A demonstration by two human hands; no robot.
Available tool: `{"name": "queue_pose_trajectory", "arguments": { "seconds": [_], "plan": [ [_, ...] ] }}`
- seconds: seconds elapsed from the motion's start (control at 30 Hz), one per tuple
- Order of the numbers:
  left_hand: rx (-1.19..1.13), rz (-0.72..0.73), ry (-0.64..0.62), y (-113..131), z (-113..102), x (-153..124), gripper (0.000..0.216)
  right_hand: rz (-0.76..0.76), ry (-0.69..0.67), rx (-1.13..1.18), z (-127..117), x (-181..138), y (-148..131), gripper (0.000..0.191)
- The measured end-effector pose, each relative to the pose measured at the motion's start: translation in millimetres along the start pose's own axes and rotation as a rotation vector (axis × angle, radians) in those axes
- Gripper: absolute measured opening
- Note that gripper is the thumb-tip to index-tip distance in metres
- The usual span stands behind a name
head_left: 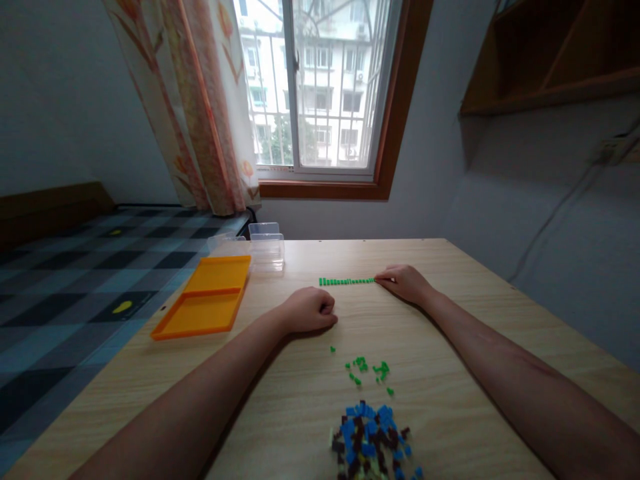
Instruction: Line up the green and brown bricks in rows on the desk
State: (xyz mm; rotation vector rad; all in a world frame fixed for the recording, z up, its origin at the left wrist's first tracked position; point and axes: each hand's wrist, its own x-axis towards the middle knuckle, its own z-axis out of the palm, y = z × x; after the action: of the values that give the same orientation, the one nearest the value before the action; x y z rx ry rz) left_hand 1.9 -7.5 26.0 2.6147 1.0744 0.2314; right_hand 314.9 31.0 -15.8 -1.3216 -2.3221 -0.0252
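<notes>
A line of small green building bricks runs across the far part of the wooden table. At its right end is my right hand, its fingertips pinched together at the last brick; whether a brick is between them is too small to make out. My left hand rests curled on the table, just in front of the line's left end, and its palm side is hidden. Loose green bricks lie scattered nearer to me. Closest is a pile of blue, dark brown and pale bricks, cut off by the lower edge.
An orange two-part tray lies at the table's left side. Behind it stand clear plastic boxes. A bed with a checked cover adjoins the table on the left. The wooden table ends near the window wall.
</notes>
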Motion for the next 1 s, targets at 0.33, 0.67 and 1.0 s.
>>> {"name": "queue_pose_trajectory", "arguments": {
  "seconds": [0.33,0.67,1.0],
  "plan": [
    [0.01,-0.006,-0.012,-0.8,0.7,0.5,0.025,0.002,0.032,0.016,0.1,-0.9,-0.6,0.023],
    [-0.021,-0.021,-0.058,4.7,-5.3,-1.5,0.026,0.239,0.127,0.248,7.6,-1.8,5.3,0.028],
    [-0.181,-0.037,-0.153,-3.5,-7.5,0.4,0.028,0.48,0.089,0.717,-6.5,-9.3,-8.5,0.049]
  ]
}}
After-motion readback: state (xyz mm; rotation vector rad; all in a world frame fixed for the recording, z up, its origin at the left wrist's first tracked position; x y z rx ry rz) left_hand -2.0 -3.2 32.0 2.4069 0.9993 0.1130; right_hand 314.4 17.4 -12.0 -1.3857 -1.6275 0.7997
